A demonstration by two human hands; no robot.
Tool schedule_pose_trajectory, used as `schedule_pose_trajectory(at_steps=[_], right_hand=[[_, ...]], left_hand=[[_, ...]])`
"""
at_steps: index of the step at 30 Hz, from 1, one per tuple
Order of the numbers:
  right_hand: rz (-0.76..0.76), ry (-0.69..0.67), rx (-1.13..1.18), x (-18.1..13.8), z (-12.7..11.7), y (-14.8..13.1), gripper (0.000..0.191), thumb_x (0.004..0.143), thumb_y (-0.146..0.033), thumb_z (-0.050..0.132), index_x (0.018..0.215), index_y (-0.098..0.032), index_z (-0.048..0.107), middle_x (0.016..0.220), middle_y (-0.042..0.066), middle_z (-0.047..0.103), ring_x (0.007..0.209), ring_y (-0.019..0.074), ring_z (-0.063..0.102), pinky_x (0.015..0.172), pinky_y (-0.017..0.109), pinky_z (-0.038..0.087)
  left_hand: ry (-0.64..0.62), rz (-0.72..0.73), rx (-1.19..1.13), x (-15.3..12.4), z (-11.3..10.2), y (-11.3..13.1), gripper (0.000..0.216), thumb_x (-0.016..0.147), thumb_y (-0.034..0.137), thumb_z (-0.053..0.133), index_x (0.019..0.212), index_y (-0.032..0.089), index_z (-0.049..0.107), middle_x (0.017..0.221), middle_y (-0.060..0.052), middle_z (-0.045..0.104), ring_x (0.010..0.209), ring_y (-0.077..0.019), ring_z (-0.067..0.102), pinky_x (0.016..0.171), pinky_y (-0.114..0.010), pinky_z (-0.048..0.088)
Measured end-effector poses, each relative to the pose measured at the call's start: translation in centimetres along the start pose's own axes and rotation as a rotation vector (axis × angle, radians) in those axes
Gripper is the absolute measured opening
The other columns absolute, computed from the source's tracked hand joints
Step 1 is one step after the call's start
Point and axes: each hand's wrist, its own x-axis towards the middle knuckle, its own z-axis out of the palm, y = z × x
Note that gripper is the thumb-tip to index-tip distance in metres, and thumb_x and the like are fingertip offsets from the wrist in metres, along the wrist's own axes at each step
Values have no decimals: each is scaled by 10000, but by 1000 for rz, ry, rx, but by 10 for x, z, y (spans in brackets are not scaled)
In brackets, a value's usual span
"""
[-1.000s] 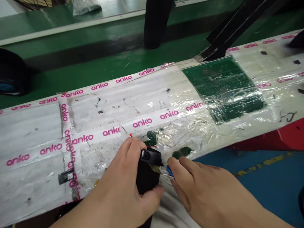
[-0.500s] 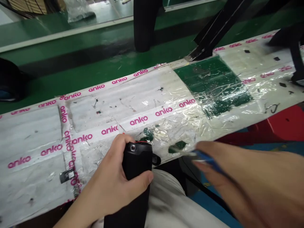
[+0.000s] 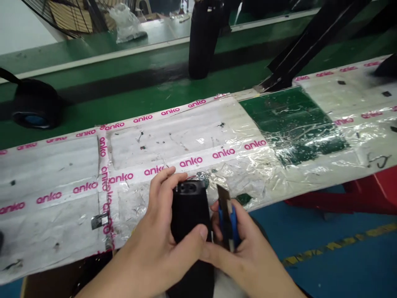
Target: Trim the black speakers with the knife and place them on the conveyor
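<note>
My left hand is wrapped round a black portable speaker, which stands close to my lap with a recessed socket panel at its top end. The thumb lies across the speaker's near face, and the fingers curl over its left side. In my right hand is a blue utility knife, its wide metal blade pointing up and away from me. That hand is right beside the speaker, and its thumb reaches the speaker's lower right side. Part of the knife's handle is hidden by the fingers.
Ahead runs a bench ledge covered in white sheet and pink-lettered tape. Another black speaker lies on the green surface at left, and a dark upright cylinder stands farther back. A red bin is at right.
My right hand has swung in from the right with the utility knife, now beside the speaker. My left hand keeps its hold. The camera view has shifted, so the bench appears farther right.
</note>
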Motion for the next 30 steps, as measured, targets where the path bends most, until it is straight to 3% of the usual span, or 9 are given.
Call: schedule_pose_trajectory(at_steps=[4,7,11,14,18,21,25,28,30], right_hand=[[62,-61,203,3,-31,14,575,759,-542,935,1153,-296,596,784,-81,503,673,137,510,650,276,482],[56,-92,216,4,-44,23,614,732,-612,925,1129,-291,582,767,-77,478,645,148,503,637,301,476],[37,-101,235,4,-46,36,648,721,-612,913,1151,-315,529,814,-57,491,664,174,541,680,353,516],[10,-95,256,6,-46,43,627,728,-597,904,1141,-323,519,811,-55,477,668,176,531,677,350,514],[-32,-100,291,13,-38,49,666,671,-632,913,1094,-312,510,765,-68,446,605,148,467,571,285,449],[-56,-121,314,19,-27,49,709,651,-676,898,1111,-310,501,738,-84,424,541,117,406,498,242,382],[-39,-152,309,12,-14,39,629,779,-652,861,1190,-308,531,745,-89,465,507,92,374,503,240,401],[-18,-146,285,0,-12,27,429,948,-598,741,1216,-301,587,817,-49,571,549,110,471,606,294,516],[-64,-79,125,-6,-16,19,329,1039,-551,627,1254,-303,609,909,9,664,654,165,611,669,334,573]], left_hand=[[99,88,-197,5,-6,-15,734,906,258,743,1482,461,335,1603,-37,340,1484,-298,413,1149,-477,496],[-29,3,-246,18,-6,-22,785,839,339,873,1459,407,397,1523,-58,476,1377,-294,539,1155,-483,477],[-157,127,-260,32,5,-24,640,746,411,946,1257,294,578,1424,-95,585,1419,-351,518,1228,-547,385],[-132,251,-318,36,20,-27,638,725,401,944,1205,273,542,1422,-127,579,1495,-379,439,1244,-595,352],[-118,302,-437,31,31,-26,674,707,457,937,1129,296,437,1360,-101,601,1457,-357,513,1208,-560,434],[-72,194,-495,22,23,-15,617,699,336,933,1086,299,453,1269,-65,620,1396,-341,565,1116,-497,532],[11,-74,-386,8,2,3,464,772,291,834,1088,304,495,1247,-51,657,1214,-301,645,966,-453,586],[1,-186,-176,2,-8,10,434,800,363,790,1101,298,484,1133,-33,673,983,-261,668,818,-420,577],[11,-182,-6,1,-10,10,410,825,386,762,1094,284,470,1071,-31,653,926,-255,645,783,-418,553]])
